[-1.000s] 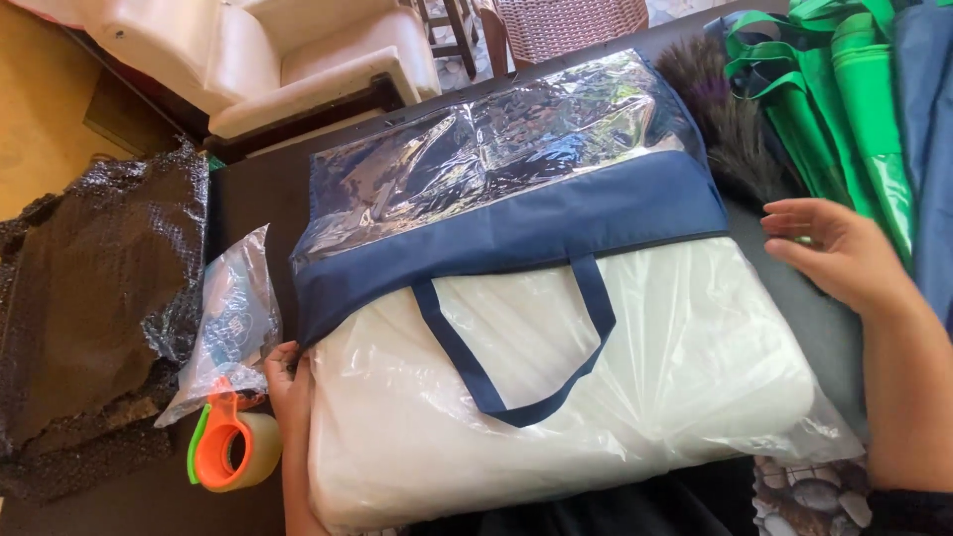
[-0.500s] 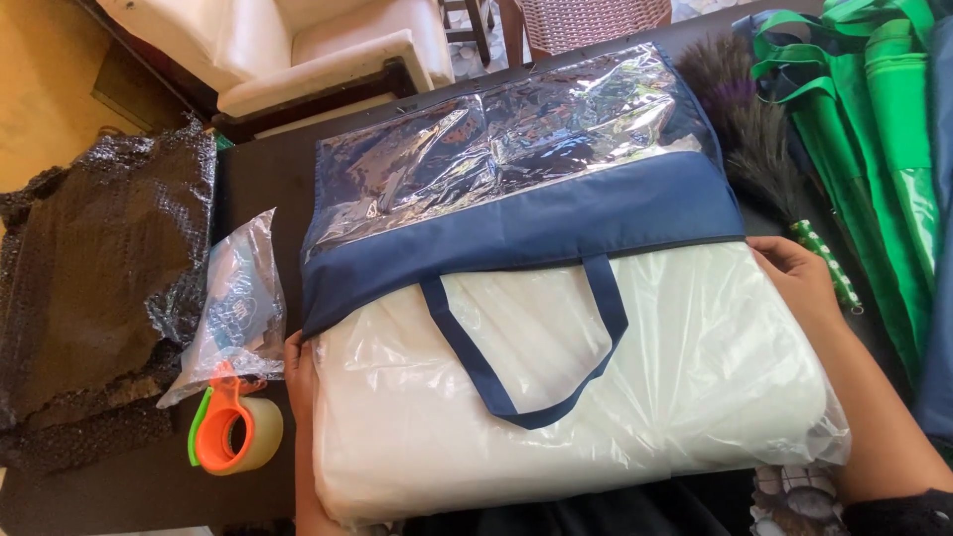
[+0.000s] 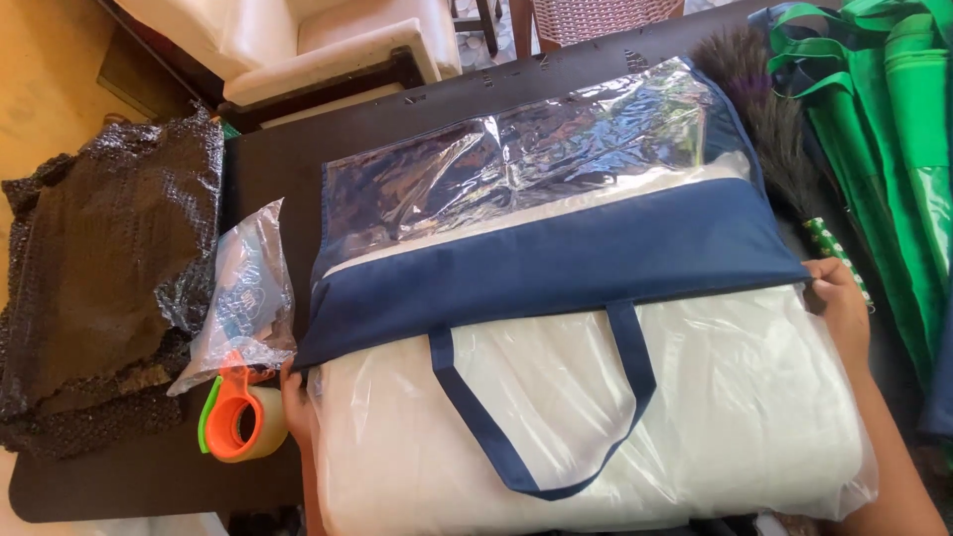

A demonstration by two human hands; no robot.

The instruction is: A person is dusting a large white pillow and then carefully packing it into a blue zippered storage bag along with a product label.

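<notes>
On the dark table [image 3: 268, 169], both hands (left [image 3: 295, 397], right [image 3: 842, 308]) seemingly grip the navy-banded clear bag [image 3: 556, 258] over white bedding [image 3: 596, 417].

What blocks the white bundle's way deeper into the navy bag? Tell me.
Nothing visible does. The white bundle is partly inside the navy bag; the left hand and right hand grip the bag's opening at both sides.

Most of the left hand [image 3: 294, 395] is hidden behind the white bundle wrapped in clear plastic [image 3: 596, 417]; its grip cannot be confirmed. The fingertips of the right hand [image 3: 842, 310] are tucked under the navy fabric storage bag with clear window [image 3: 556, 260]. The bundle's lower edge is cut off by the frame. The green fabric bags [image 3: 893, 119] are cropped at the right edge
</notes>
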